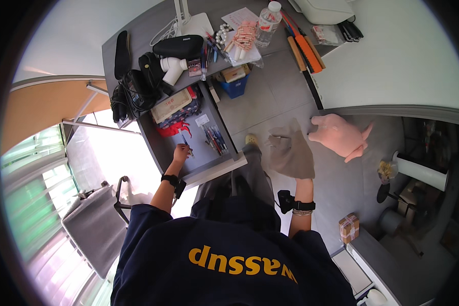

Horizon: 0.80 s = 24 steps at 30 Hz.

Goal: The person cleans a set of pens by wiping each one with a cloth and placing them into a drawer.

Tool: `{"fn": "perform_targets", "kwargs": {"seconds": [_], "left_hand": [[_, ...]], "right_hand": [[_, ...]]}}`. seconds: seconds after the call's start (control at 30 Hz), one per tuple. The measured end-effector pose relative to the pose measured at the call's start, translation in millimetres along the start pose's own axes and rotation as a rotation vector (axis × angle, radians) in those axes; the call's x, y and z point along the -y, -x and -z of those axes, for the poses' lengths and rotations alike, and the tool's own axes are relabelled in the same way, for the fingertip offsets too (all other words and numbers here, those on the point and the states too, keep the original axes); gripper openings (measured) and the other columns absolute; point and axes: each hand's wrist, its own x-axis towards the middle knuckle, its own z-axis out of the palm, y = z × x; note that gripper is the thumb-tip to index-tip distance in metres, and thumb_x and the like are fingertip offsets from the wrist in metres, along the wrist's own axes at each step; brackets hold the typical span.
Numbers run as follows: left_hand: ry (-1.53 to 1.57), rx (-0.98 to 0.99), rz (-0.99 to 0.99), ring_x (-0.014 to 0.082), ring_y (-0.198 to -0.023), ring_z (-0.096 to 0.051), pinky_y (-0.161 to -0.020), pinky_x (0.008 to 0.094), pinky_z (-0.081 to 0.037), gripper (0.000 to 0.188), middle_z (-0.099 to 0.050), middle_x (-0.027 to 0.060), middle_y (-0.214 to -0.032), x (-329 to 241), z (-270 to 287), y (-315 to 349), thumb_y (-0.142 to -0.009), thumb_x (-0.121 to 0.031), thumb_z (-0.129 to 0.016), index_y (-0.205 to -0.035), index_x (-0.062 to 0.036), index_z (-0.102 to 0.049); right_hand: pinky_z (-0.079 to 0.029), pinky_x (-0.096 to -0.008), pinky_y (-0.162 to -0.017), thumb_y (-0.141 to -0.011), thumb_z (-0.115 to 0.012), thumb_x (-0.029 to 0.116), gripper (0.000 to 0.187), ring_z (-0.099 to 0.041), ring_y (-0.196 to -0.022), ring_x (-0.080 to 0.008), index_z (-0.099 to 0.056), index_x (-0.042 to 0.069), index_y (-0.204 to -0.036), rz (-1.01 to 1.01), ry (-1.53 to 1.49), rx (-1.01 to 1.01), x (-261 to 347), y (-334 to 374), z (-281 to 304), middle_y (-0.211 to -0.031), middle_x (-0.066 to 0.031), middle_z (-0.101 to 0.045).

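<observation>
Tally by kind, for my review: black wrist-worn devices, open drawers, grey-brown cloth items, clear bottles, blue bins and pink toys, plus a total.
Black wrist-worn devices: 2
Open drawer: 1
Grey-brown cloth item: 1
Clear bottle: 1
Blue bin: 1
Pink toy: 1
Total: 7

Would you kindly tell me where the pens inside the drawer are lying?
In the head view, the pens lie near the right side of the open drawer, right of the left hand.
</observation>
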Motion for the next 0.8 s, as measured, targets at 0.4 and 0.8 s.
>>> {"fn": "perform_targets", "kwargs": {"seconds": [0.4,0.8], "left_hand": [[0.176,0.234,-0.137,0.0104,-0.048,-0.048,-0.043,0.0238,-0.043,0.022,-0.049,0.0044,-0.065,-73.5,-47.5,70.8,-0.085,-0.021,-0.048,-0.096,-0.0028,-0.043],[0.359,0.436,-0.249,0.0029,-0.040,-0.029,-0.034,0.0190,-0.022,0.016,-0.038,-0.0046,-0.054,-196.9,-78.6,155.1,-0.084,-0.025,-0.052,-0.089,-0.0105,-0.046]], "right_hand": [[-0.042,-0.0384,-0.070,-0.069,-0.054,0.015,0.048,-0.053,-0.082,-0.0269,-0.045,0.007,-0.115,-0.003,0.056,-0.075,10.5,-25.6,39.8,-0.089,-0.0141,-0.056],[-0.043,-0.0362,-0.070,-0.071,-0.055,0.019,0.041,-0.053,-0.085,-0.0260,-0.047,0.006,-0.109,-0.221,-0.112,0.038,32.4,-45.2,46.4,-0.092,-0.0122,-0.056]]}}
